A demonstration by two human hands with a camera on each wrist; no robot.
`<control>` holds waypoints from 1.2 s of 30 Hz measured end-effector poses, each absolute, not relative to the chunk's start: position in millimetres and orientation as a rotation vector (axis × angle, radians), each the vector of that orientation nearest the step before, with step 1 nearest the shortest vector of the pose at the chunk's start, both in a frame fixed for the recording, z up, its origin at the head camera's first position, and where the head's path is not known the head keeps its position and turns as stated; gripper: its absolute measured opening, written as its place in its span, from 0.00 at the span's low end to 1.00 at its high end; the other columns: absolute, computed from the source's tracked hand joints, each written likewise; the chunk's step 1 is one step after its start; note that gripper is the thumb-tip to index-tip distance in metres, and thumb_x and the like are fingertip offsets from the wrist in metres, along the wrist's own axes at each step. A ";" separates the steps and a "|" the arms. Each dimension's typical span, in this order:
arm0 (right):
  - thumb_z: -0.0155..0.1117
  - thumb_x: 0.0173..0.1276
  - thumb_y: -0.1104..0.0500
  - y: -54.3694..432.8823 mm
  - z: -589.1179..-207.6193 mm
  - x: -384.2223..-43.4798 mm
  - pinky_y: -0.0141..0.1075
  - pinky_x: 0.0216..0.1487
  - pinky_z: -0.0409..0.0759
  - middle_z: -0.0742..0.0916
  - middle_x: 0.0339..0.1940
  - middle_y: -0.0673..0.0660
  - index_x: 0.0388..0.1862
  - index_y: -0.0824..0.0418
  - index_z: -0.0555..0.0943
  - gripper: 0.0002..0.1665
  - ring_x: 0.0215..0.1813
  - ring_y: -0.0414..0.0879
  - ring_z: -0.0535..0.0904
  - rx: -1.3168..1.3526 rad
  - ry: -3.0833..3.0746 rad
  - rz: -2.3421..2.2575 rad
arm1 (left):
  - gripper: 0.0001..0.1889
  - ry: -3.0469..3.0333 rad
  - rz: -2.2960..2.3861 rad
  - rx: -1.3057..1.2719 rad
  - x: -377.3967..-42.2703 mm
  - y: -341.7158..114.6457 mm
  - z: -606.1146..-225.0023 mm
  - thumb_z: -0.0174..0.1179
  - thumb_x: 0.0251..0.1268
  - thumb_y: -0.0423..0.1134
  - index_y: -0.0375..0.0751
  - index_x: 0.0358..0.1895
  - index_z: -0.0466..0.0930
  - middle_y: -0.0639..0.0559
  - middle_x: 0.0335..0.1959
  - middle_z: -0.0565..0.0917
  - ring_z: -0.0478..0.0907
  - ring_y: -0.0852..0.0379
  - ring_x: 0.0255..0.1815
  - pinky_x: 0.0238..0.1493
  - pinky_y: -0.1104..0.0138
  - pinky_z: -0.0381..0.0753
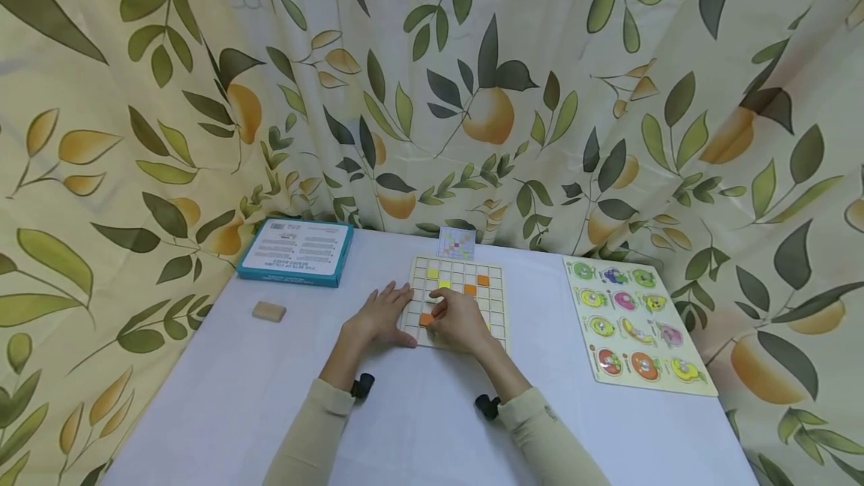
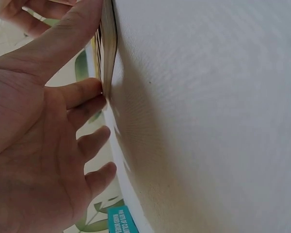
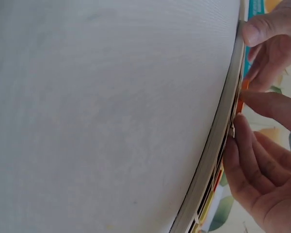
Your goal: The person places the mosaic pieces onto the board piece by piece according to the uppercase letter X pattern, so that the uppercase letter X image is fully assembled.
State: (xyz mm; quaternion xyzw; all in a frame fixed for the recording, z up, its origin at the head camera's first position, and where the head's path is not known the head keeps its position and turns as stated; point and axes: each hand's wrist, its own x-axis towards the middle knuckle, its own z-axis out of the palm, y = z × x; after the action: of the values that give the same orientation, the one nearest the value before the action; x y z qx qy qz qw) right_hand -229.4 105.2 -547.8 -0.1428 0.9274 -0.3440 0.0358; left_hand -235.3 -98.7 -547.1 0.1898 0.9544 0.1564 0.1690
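A light wooden grid board point(image 1: 459, 267) lies on the table, with orange and yellow square tiles in several cells. My left hand point(image 1: 382, 315) rests at its left side, fingers spread and thumb at the near left corner. In the left wrist view the fingertips point(image 2: 98, 87) touch the board's edge. My right hand point(image 1: 462, 319) is over the near part of the board, fingers bent. Its thumb and fingertips pinch an orange tile point(image 1: 426, 319) near the left side. That orange tile point(image 3: 240, 106) shows between thumb and finger in the right wrist view.
Behind the board stands a small patterned card point(image 1: 457, 243). A teal box point(image 1: 294, 252) lies at the back left, a small wooden block point(image 1: 269, 311) before it. On the right lies a fruit puzzle board point(image 1: 637, 321). A leaf-patterned curtain point(image 1: 432, 96) surrounds the table.
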 end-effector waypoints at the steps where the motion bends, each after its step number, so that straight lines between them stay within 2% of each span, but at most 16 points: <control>1: 0.80 0.55 0.67 104.8 -548.1 -229.8 0.40 0.43 0.85 0.90 0.34 0.50 0.61 0.63 0.83 0.33 0.35 0.40 0.83 -0.432 2.847 -1.054 | 0.58 2.712 0.448 0.537 -235.1 -98.9 -547.0 0.76 0.55 0.63 0.44 0.84 0.55 0.49 0.86 0.55 0.42 0.44 0.87 0.84 0.44 0.44; 17: 0.78 0.54 0.69 108.2 -545.5 -228.1 0.41 0.43 0.86 0.90 0.34 0.53 0.56 0.65 0.85 0.28 0.35 0.40 0.84 -0.487 2.843 -1.028 | 0.57 2.699 0.468 0.506 -230.1 -94.1 -542.3 0.77 0.55 0.61 0.42 0.84 0.57 0.48 0.85 0.56 0.42 0.44 0.87 0.84 0.44 0.43; 24: 0.77 0.58 0.67 115.1 -540.1 -227.8 0.41 0.44 0.87 0.90 0.37 0.54 0.56 0.65 0.85 0.25 0.38 0.43 0.86 -0.528 2.817 -1.034 | 0.57 2.702 0.457 0.498 -230.5 -94.7 -542.3 0.77 0.55 0.61 0.43 0.84 0.57 0.49 0.85 0.56 0.42 0.44 0.87 0.84 0.45 0.45; 30: 0.77 0.63 0.63 132.5 -536.0 -223.2 0.46 0.51 0.87 0.92 0.43 0.57 0.56 0.64 0.86 0.21 0.47 0.50 0.88 -0.515 2.947 -0.996 | 0.57 2.706 0.506 0.509 -230.1 -98.2 -546.3 0.74 0.58 0.63 0.42 0.84 0.54 0.48 0.86 0.54 0.42 0.42 0.87 0.84 0.45 0.46; 36: 0.75 0.67 0.56 161.6 -530.6 -222.4 0.55 0.66 0.80 0.89 0.57 0.58 0.59 0.61 0.86 0.23 0.64 0.57 0.83 -0.403 3.047 -0.919 | 0.53 2.801 0.586 0.523 -234.6 -104.3 -545.6 0.63 0.69 0.65 0.44 0.86 0.46 0.47 0.87 0.49 0.41 0.41 0.87 0.84 0.46 0.47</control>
State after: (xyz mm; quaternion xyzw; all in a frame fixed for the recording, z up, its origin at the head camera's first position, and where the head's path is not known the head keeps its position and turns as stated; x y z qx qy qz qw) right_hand -222.4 161.6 -530.6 -0.1255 0.9493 -0.2862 -0.0333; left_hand -234.6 -104.3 -545.6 0.1784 0.9564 0.1999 0.1161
